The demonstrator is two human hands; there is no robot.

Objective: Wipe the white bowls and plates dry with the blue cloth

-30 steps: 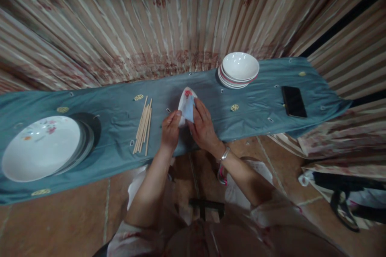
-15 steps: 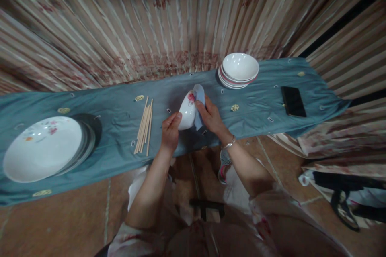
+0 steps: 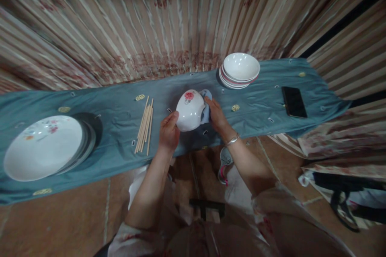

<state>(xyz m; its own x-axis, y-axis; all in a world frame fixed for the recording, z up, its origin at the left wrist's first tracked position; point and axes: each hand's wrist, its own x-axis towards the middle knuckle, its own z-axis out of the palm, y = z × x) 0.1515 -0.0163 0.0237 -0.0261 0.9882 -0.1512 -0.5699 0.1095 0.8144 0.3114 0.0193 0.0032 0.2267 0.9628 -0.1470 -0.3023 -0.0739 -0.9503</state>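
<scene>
Between my hands, above the table, a white bowl point(image 3: 190, 113) with a red flower shows its rounded outside. My left hand point(image 3: 169, 129) grips the bowl's left edge, thumb on the outer wall. A light blue cloth point(image 3: 206, 116) lies against the bowl's right side. My right hand point(image 3: 216, 113) is closed on that cloth and presses it to the bowl; some of its fingers are hidden behind the cloth. Left of my hands lie several wooden chopsticks point(image 3: 144, 126) in a loose bundle.
A stack of white bowls point(image 3: 241, 67) stands at the back right of the teal tablecloth point(image 3: 117, 108). Farther right lies a black phone point(image 3: 294, 101). A stack of large floral plates point(image 3: 42, 152) sits at the left end. A pleated curtain point(image 3: 181, 16) hangs behind the table.
The bowl has turned so more of its outside faces me. My right hand and the cloth have shifted slightly right around its edge. My left hand has kept its hold.
</scene>
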